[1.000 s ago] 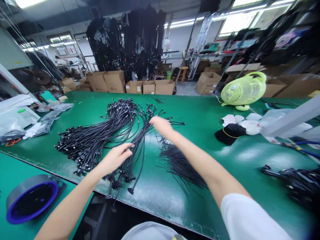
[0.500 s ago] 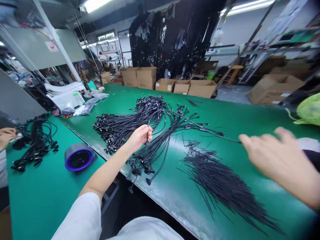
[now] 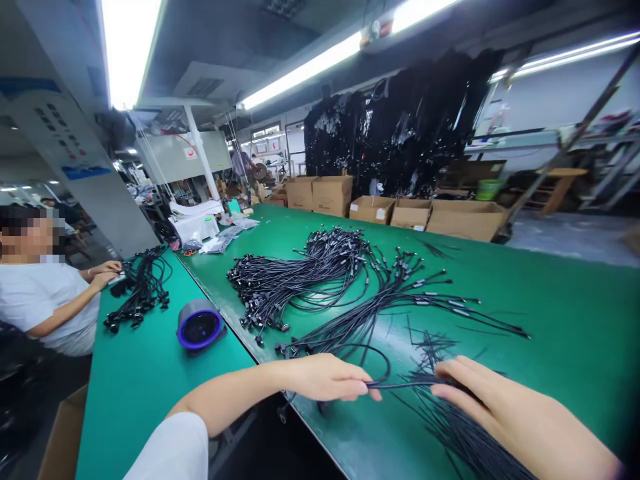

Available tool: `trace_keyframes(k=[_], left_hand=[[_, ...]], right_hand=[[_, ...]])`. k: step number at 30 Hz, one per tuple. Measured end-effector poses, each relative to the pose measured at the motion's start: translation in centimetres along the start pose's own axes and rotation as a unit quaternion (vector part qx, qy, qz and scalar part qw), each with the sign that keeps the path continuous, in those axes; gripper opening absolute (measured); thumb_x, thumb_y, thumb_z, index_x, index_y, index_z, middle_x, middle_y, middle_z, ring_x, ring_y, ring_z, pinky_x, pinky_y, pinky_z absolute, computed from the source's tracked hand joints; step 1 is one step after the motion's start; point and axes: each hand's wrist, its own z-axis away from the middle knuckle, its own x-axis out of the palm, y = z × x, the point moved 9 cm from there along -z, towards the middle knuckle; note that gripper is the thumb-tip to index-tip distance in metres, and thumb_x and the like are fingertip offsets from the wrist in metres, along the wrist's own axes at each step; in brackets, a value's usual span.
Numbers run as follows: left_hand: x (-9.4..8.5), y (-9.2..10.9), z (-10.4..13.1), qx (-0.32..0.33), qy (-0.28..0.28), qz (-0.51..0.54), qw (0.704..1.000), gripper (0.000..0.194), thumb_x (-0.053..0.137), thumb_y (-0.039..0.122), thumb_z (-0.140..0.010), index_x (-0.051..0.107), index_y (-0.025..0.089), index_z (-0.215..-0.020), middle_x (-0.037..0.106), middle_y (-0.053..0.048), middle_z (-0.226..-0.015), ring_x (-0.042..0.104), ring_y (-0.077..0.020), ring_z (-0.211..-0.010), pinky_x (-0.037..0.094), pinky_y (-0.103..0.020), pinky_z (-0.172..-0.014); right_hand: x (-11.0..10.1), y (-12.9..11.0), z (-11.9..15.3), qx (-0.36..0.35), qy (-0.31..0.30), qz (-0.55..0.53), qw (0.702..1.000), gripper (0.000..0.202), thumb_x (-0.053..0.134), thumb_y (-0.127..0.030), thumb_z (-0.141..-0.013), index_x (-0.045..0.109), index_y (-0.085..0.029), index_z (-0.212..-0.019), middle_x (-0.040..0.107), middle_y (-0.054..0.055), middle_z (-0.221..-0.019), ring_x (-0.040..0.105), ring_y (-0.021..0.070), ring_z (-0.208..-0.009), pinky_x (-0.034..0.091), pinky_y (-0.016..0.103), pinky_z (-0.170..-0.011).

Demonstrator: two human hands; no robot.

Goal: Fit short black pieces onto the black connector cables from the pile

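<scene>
Cable (image 3: 403,385) stretched between two hands

Left hand (image 3: 327,379) pinches the cable between thumb and fingers; right hand (image 3: 505,400) is partly curled and appears to grip its other stretch, though the fingers hide the contact. It runs over the desk (image 3: 565,293), to the right of the large cable pile (image 3: 300,273) and nearer the body. A light, even pull should straighten it without kinking the loop by the left wrist. Lifting it slightly would help avoid snagging the thin black strands (image 3: 475,427), also right of that pile. The right palm covers the cable's far part, the strands run out of frame, and the connectors below the left forearm are hard to make out.
</scene>
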Motion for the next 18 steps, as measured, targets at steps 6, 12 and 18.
trace_keyframes(k=[6, 12, 18], left_hand=[[-4.9, -3.5, 2.9, -0.003, 0.087, 0.36, 0.929, 0.033, 0.058, 0.044, -0.087, 0.068, 0.012, -0.083, 0.027, 0.009, -0.049, 0.02, -0.0043, -0.042, 0.021, -0.018, -0.043], [-7.9, -3.8, 1.3, 0.036, 0.229, 0.659, 0.716, 0.031, 0.038, 0.023, -0.1, 0.064, 0.008, -0.102, 0.027, 0.007, -0.056, 0.022, -0.0021, -0.04, 0.022, -0.009, -0.037], [-7.8, -3.8, 1.2, 0.021, 0.221, 0.699, 0.679, 0.037, 0.031, 0.023, -0.102, 0.063, 0.005, -0.107, 0.025, 0.008, -0.054, 0.022, -0.0022, -0.036, 0.023, -0.009, -0.034]], right_hand=[[1.8, 5.0, 2.9, 0.026, -0.034, -0.098, 0.994, 0.042, 0.045, -0.064, -0.088, 0.072, -0.032, -0.087, 0.074, 0.005, -0.086, 0.071, 0.0245, -0.071, 0.059, 0.033, -0.059], [-0.2, 0.8, 4.0, 0.041, -0.012, -0.053, 0.998, 0.046, 0.037, -0.057, -0.094, 0.069, -0.026, -0.104, 0.07, 0.007, -0.088, 0.068, 0.0225, -0.075, 0.055, 0.033, -0.065], [-1.3, 1.6, 4.1, 0.096, -0.029, 0.016, 0.995, 0.049, 0.028, -0.051, -0.098, 0.067, -0.024, -0.111, 0.065, 0.006, -0.083, 0.065, 0.0197, -0.069, 0.05, 0.031, -0.058]])
